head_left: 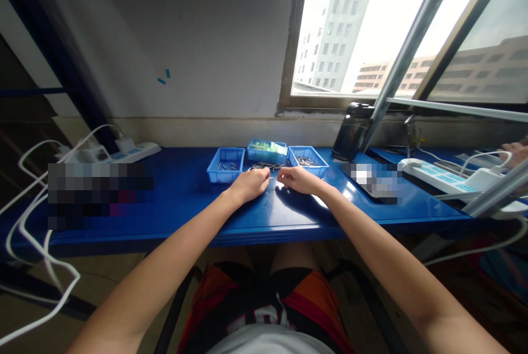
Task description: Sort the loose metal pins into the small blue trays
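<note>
My left hand (251,183) and my right hand (300,180) meet over the blue table, fingertips pinched close together. Between them shows a thin, light metal piece (273,178), with one end at each hand's fingertips; its exact kind is too small to make out. Just behind the hands lies a pile of small dark metal pieces (269,166). A blue bin (213,170) with a few slim pieces inside is left of my left hand. Another blue bin (322,165), holding many small metal pieces, stands behind my right hand. A third blue bin (250,151) at the back contains a green-and-clear plastic packet (270,148).
A black bottle-like container (350,133) stands by the window. A blurred-out flat object (373,182) lies to the right. Power strips (437,175) and white cables (25,233) flank the table (181,205). Another person's hand (515,151) appears far right.
</note>
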Demonstrator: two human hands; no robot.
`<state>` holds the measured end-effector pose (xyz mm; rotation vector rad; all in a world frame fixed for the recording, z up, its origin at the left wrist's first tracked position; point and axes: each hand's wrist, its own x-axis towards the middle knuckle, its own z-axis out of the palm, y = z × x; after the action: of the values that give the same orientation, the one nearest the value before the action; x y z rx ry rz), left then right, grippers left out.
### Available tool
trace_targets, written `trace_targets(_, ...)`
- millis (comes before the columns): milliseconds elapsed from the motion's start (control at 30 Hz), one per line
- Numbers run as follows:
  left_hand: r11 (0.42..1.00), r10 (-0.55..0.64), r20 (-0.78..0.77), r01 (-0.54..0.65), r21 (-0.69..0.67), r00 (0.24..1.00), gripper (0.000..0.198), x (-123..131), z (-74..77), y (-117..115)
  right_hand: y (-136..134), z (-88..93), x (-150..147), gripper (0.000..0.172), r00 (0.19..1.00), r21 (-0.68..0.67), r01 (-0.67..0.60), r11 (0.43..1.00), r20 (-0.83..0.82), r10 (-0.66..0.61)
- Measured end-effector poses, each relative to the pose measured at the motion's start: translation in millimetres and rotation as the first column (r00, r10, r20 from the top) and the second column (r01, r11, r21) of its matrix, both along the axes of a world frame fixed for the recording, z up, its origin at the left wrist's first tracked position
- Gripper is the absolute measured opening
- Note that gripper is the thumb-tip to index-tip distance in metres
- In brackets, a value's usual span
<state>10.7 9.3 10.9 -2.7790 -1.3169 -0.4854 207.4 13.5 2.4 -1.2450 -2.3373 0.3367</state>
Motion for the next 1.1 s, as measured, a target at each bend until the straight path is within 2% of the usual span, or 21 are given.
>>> trace_targets(333, 1.000, 0.010, 0.000, -0.010, 0.018, 1.000, 0.034, 0.7, -0.3, -0.6, -1.4, 1.6, 0.6, 0.022, 1.000, 0.005, -0.024, 1.000, 0.004, 0.024)
trace_targets(633, 0.992, -0.113, 0.094, 0.107, 0.065, 0.989, 0.021, -0.1, 2.6, 0.0, -2.0, 1.5, 0.2, 0.028, 0.997, -0.049, -0.049, 0.998, -0.054, 0.046)
trace_targets(833, 0.980, -0.188, 0.137, 0.178, 0.086, 0.972, 0.018, 1.5, 2.5, -0.9, -0.6, 0.0, 0.0, 0.029, 0.999, -0.062, -0.030, 0.998, -0.033, 0.028)
trace_targets(967, 0.987, -0.149, 0.128, 0.138, 0.085, 0.981, 0.015, 1.6, 3.8, -3.8, 0.3, 0.4, 0.0, 0.025, 1.000, -0.001, -0.011, 1.000, -0.012, 0.011)
trace_targets(1100, 0.995, -0.069, 0.084, 0.063, 0.071, 0.994, 0.015, 0.6, 3.4, -4.1, -1.8, 4.0, -0.9, 0.032, 0.999, 0.031, 0.013, 0.999, -0.052, -0.012)
